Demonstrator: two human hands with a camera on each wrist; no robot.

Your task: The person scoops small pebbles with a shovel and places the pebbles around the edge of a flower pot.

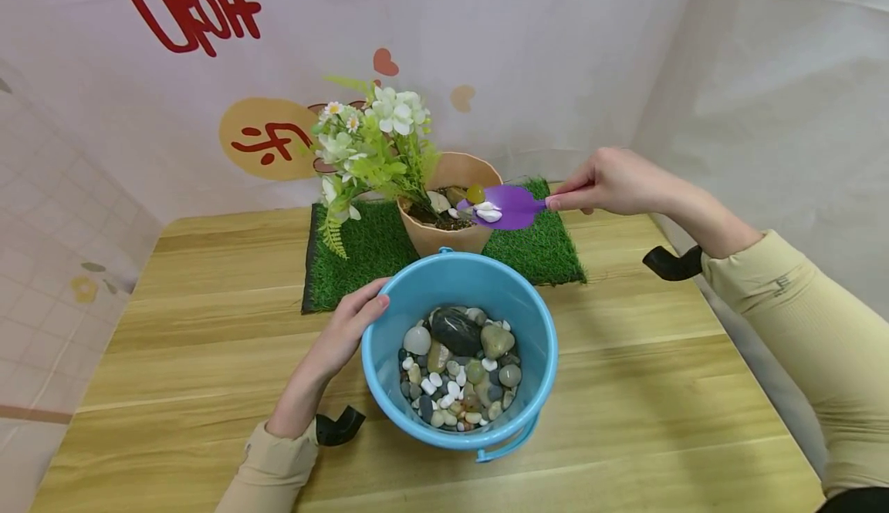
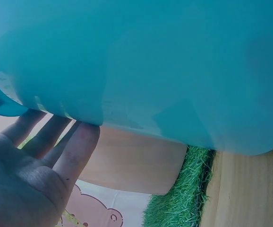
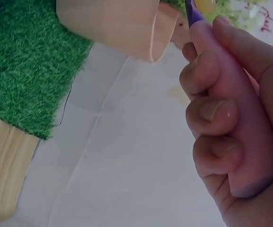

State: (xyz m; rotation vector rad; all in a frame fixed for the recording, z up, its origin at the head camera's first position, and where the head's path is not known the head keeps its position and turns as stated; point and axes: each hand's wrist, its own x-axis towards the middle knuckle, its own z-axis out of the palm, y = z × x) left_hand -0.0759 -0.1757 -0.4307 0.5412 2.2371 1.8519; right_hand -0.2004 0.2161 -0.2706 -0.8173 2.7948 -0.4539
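My right hand (image 1: 618,181) grips the pink handle (image 3: 238,94) of a small trowel, its fingers curled round it. The purple blade (image 1: 517,206) tilts over the right rim of a peach-coloured flowerpot (image 1: 454,241). White pebbles (image 1: 488,212) and a yellowish pebble (image 1: 475,194) lie toward the blade's tip. White flowers with green leaves (image 1: 378,139) lean left out of the pot, above stones and dark soil. My left hand (image 1: 347,324) rests against the left side of a blue bucket (image 1: 375,374), its fingers extended along the outer wall.
Inside the bucket lie many pebbles, with a large black stone (image 1: 456,332) among them. The pot stands on a green turf mat (image 1: 368,243) at the back of the wooden table (image 1: 208,343). A printed white cloth (image 1: 576,58) hangs behind.
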